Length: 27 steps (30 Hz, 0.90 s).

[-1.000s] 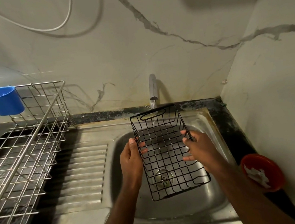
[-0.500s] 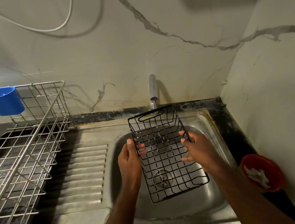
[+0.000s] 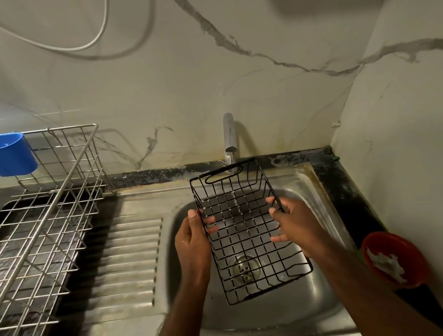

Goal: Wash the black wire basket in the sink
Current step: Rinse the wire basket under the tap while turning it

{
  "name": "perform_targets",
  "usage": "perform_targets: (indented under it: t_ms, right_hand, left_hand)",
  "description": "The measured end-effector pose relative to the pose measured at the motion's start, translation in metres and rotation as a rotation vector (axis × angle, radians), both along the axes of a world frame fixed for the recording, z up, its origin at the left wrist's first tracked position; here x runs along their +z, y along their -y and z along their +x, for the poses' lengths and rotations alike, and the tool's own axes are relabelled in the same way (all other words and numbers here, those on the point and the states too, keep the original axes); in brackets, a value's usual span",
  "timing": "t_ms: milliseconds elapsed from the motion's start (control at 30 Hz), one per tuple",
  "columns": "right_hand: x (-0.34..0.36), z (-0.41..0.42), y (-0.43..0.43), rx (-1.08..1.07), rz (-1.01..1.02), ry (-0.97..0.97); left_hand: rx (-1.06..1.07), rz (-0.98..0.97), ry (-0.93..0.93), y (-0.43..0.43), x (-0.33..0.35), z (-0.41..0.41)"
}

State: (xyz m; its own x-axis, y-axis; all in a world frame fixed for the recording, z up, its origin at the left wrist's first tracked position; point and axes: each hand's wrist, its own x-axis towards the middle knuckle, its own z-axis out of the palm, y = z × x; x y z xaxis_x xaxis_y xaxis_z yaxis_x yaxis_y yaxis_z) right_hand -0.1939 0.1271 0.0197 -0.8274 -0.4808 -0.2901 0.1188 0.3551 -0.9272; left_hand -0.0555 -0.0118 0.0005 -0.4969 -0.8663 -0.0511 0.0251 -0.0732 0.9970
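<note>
Basket (image 3: pixel 248 232) shifted left, under tap (image 3: pixel 229 138)

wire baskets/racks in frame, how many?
2: black wire basket held by left hand and right hand over the steel sink; large silver wire dish rack at left.

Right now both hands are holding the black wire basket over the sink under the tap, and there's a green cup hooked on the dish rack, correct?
Not quite: the cup hooked on the dish rack is blue, as the head view shows. Both hands, left and right, hold the black wire basket over the sink under the tap.
</note>
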Motion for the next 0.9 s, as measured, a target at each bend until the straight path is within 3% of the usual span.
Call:
perform_targets:
  t_ms: [900]
  right_hand:
    - [0.0082, 0.0059, 0.0046, 0.063, 0.024, -0.027]
  left_hand:
    - [0.095, -0.012, -0.002, 0.0019, 0.0015, 0.0068]
